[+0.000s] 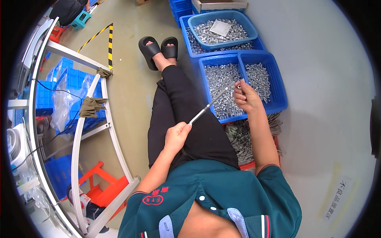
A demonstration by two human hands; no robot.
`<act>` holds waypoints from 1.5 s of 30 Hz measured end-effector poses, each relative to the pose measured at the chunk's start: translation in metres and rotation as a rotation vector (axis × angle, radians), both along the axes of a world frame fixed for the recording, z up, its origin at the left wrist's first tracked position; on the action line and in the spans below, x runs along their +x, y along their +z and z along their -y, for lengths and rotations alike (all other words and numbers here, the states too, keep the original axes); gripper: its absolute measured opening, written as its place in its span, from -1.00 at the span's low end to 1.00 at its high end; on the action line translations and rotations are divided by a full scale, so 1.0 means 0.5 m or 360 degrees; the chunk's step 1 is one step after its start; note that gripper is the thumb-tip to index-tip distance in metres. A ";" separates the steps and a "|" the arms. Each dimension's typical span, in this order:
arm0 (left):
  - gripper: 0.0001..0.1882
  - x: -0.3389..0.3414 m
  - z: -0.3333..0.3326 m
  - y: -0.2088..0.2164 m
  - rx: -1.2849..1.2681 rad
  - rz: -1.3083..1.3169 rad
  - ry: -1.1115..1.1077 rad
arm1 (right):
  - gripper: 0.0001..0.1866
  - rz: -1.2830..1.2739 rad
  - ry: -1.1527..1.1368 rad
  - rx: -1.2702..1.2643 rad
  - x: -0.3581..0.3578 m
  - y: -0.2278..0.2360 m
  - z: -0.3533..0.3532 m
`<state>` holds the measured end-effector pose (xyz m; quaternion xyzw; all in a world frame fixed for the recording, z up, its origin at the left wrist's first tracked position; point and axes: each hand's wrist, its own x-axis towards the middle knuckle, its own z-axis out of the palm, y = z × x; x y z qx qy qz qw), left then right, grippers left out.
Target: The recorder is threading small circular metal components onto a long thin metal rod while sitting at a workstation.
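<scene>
My left hand (177, 137) is closed round the near end of a thin metal rod (216, 99), which slants up and to the right over my lap. A short collar-like piece sits partway along the rod. At the rod's far end, my right hand (247, 97) pinches a small ring-shaped metal part (239, 86) between thumb and fingers. Whether that part touches the rod's tip I cannot tell. Beneath the right hand lies a blue divided basket (282, 89), with heaps of small silvery metal pieces in both compartments.
Beyond it stands a blue bin with a lighter blue basket (254, 33) of metal pieces and a white label card. Many thin rods (240, 139) lie beside my right thigh. On the left are a white metal frame (115, 139), a red stool (111, 188) and blue crates (73, 83).
</scene>
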<state>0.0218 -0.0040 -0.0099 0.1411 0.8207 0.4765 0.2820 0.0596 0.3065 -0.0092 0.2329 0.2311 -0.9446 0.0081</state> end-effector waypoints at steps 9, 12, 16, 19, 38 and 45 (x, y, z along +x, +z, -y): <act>-0.61 0.006 -0.008 0.020 -0.0188 -0.0148 -0.0076 | -0.83 0.0047 0.0190 0.0611 -0.020 0.040 -0.006; -0.61 0.009 -0.008 0.025 -0.0265 -0.0276 -0.0075 | -0.86 0.0222 0.0262 0.1163 -0.023 0.057 0.001; -0.62 0.003 -0.024 0.014 -0.0098 -0.0144 -0.0041 | -0.88 0.0164 0.0322 0.0784 -0.029 0.043 0.051; -0.62 -0.003 -0.045 0.018 -0.0094 -0.0083 -0.0022 | -0.82 0.0184 0.0498 0.0739 -0.020 0.028 0.098; -0.62 0.013 0.008 0.007 -0.0037 0.0013 -0.0024 | -0.66 0.0230 0.0011 0.0022 0.000 -0.009 0.014; -0.62 0.016 0.014 0.000 -0.0045 -0.0017 -0.0001 | -0.70 0.0042 -0.0010 0.0023 0.009 -0.019 0.009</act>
